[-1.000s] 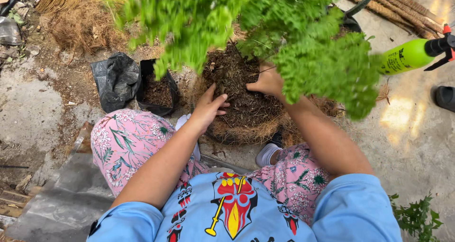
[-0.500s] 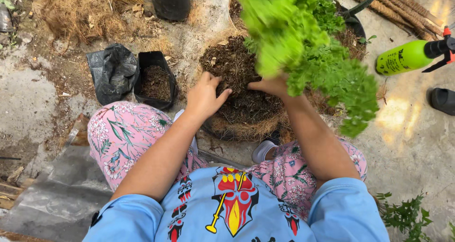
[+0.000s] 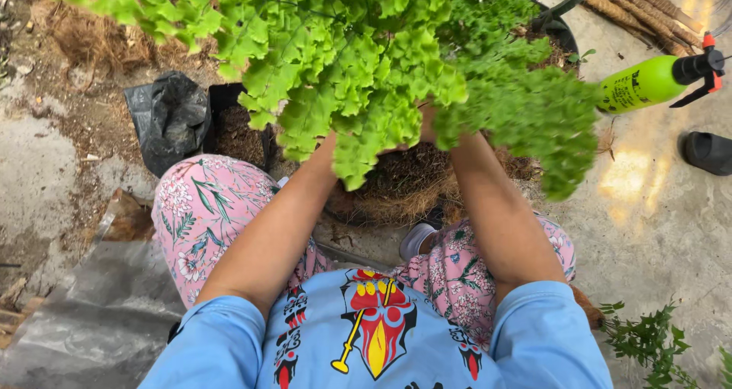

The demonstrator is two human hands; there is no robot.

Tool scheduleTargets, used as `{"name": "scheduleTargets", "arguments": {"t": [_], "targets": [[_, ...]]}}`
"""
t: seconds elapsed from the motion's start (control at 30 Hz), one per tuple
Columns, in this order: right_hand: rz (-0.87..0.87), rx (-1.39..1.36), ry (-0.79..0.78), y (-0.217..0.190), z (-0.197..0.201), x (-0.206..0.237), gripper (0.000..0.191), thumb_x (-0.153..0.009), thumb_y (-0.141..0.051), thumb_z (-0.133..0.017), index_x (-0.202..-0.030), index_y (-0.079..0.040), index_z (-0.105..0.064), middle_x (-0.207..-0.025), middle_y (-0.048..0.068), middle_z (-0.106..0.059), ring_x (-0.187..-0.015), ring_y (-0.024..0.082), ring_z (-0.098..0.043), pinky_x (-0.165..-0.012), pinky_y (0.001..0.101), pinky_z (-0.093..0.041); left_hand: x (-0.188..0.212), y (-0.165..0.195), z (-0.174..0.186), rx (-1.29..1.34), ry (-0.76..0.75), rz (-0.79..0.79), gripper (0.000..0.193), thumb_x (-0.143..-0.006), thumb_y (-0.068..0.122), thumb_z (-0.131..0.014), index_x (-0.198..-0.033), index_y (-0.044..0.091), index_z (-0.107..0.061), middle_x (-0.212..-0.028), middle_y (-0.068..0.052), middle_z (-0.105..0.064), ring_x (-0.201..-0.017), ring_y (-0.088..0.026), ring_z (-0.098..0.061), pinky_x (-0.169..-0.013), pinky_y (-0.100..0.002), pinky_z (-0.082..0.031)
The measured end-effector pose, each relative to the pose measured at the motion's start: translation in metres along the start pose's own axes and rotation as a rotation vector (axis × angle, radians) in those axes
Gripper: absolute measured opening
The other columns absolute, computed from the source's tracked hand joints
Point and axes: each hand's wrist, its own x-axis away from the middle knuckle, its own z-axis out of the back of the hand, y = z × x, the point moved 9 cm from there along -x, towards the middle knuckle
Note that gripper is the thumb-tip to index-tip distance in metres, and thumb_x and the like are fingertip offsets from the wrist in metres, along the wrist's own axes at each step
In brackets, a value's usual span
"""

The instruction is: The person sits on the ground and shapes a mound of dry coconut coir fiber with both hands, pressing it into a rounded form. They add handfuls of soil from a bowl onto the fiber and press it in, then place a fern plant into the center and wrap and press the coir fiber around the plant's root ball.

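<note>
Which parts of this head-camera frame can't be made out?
- Both hands: hidden behind the fern fronds; only the forearms show, so neither grip can be judged.
- Root ball: its top is covered by the fronds.
- Spray bottle: its nozzle is cut off by the right edge.
- Black bag of soil: partly behind the leaves.
</note>
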Motion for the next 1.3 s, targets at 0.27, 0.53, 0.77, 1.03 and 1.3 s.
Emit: {"name": "scheduleTargets", "arguments": {"t": [0.27,0.53,0.77,1.03,1.3], "targets": [[-0.277,-0.374,0.264,0.025,0.005,0.049,0.083,-0.075,-0.044,-0.083,-0.147,-0.012,-0.055,-0.146,0.012,-0.061,-0.135,0.029,-0.056,-0.115,0.0419,-0.043,-0.010,0.008,0.007,-0.214,0.161,0.045,0.083,-0.073,0.057,-0.080,-0.137,0.009,-0.055,-0.133,-0.019,-0.062,-0.123,-0.040,-0.058,-0.105,-0.052,-0.046],[-0.307,-0.411,0.249,0.038,-0.005,0.047,0.085,-0.074,-0.040,-0.084,-0.146,-0.010,-0.052,-0.146,0.013,-0.059,-0.135,0.029,-0.054,-0.114,0.0413,-0.042,-0.008,-0.021,-0.012,-0.610,0.339,0.076,0.049,-0.096,0.040,-0.063,-0.138,0.016,-0.056,-0.138,-0.008,-0.061,-0.126,-0.028,-0.061,-0.109,-0.044,-0.051],[-0.336,-0.443,0.306,0.041,-0.002,0.056,0.087,-0.072,-0.038,-0.085,-0.146,-0.008,-0.050,-0.146,0.013,-0.057,-0.135,0.029,-0.052,-0.114,0.0408,-0.042,-0.012,-0.034,-0.023,-0.569,0.279,0.161,0.049,-0.096,0.040,-0.062,-0.138,0.016,-0.056,-0.137,-0.008,-0.061,-0.126,-0.028,-0.061,-0.108,-0.045,-0.051],[-0.587,-0.620,0.005,0.037,-0.009,0.040,0.090,-0.070,-0.034,-0.086,-0.146,-0.006,-0.047,-0.146,0.014,-0.055,-0.136,0.029,-0.051,-0.113,0.0402,-0.042,-0.030,-0.028,-0.021,-0.422,0.114,0.211,0.048,-0.097,0.040,-0.061,-0.138,0.016,-0.056,-0.137,-0.008,-0.061,-0.126,-0.028,-0.061,-0.108,-0.045,-0.051],[-0.478,-0.143,-0.063,0.022,-0.011,0.045,0.095,-0.072,-0.037,-0.088,-0.150,-0.003,-0.045,-0.152,0.024,-0.044,-0.146,0.040,-0.034,-0.123,0.0503,-0.024,-0.025,-0.037,-0.027,-0.321,0.018,0.232,0.048,-0.097,0.040,-0.060,-0.139,0.016,-0.056,-0.137,-0.008,-0.061,-0.125,-0.028,-0.061,-0.107,-0.046,-0.051]]}}
